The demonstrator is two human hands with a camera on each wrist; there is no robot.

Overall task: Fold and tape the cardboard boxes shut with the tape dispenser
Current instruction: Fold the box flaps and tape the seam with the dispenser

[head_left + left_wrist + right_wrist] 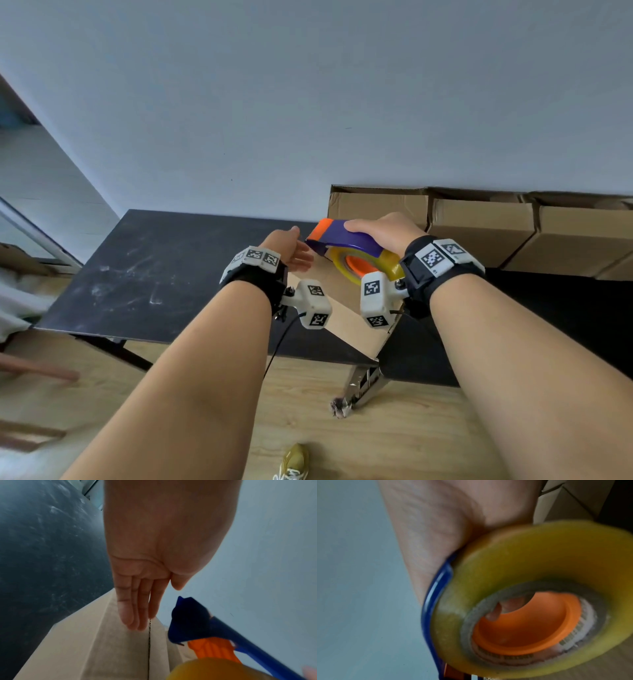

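A blue and orange tape dispenser [346, 241] with a yellowish tape roll [363, 263] hangs over a cardboard box [356, 329] on the black table [154, 274]. My right hand [383, 229] grips the dispenser from above; in the right wrist view the roll [539, 599] fills the frame, with fingers [494, 613] showing through its orange core. My left hand [294, 250] is flat with straight fingers [132, 608], lying on the box's folded top flaps [120, 649] beside the centre seam [149, 642]. The dispenser's nose [188, 623] is just right of those fingers.
Several more cardboard boxes [479, 226] line the wall at the back right of the table. A metal tool [363, 383] lies on the wooden floor below the table edge. A yellow shoe [294, 462] is at the bottom. The wall [308, 102] is grey.
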